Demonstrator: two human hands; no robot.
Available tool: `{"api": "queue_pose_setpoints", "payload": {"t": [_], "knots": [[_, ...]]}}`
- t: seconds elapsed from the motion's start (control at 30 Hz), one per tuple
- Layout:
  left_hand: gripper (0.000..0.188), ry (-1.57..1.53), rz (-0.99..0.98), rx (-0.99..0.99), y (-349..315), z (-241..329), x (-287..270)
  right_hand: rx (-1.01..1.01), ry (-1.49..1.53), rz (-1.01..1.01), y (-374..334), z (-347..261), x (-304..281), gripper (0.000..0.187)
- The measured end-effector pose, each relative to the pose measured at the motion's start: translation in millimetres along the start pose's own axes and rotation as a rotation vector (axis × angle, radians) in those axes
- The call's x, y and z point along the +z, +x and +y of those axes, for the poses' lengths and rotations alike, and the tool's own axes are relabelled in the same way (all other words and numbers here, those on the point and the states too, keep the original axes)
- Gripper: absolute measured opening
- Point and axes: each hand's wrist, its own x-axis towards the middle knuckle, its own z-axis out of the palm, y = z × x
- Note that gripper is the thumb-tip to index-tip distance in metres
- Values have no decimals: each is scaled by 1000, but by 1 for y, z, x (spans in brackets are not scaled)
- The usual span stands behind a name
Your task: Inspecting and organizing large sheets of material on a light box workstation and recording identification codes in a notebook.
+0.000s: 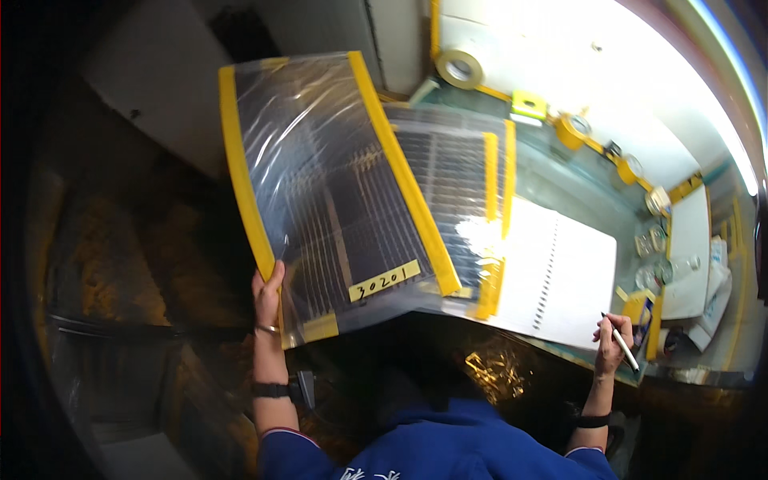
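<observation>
My left hand (267, 298) is closed on the lower left edge of a large clear plastic sleeve (308, 168). Yellow tape runs down both its sides, and a dark sheet with fine pale lines lies inside. A small yellow label with handwriting is stuck near its lower edge. Held up at a tilt, it partly covers similar yellow-taped sleeves (458, 192) on the glass table. My right hand (611, 332) grips a white pen (625, 350) with a dark tip, beside the lower right corner of an open spiral notebook (582, 276) with blank-looking pages.
Along the back of the glass table (552, 172) sit a large tape roll (459, 70), a yellow-green box (528, 105) and yellow tape rolls (571, 130). Glass jars (650, 240) and a small yellow box (638, 308) stand at the right. Crumpled gold scraps (494, 374) lie below the table edge.
</observation>
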Motion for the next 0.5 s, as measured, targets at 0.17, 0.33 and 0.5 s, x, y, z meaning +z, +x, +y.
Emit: {"api": "queue_pose_setpoints", "payload": {"t": [0.17,0.33,0.5], "knots": [[5,-10,-325,-53,16,-43,87,173,23,-26,-9,19,-31,5],[10,72,-459,-126,38,-93,118,159,-23,-120,-28,48,-20,5],[36,505,-420,41,40,-99,130,287,62,-163,-32,56,-18,7]]}}
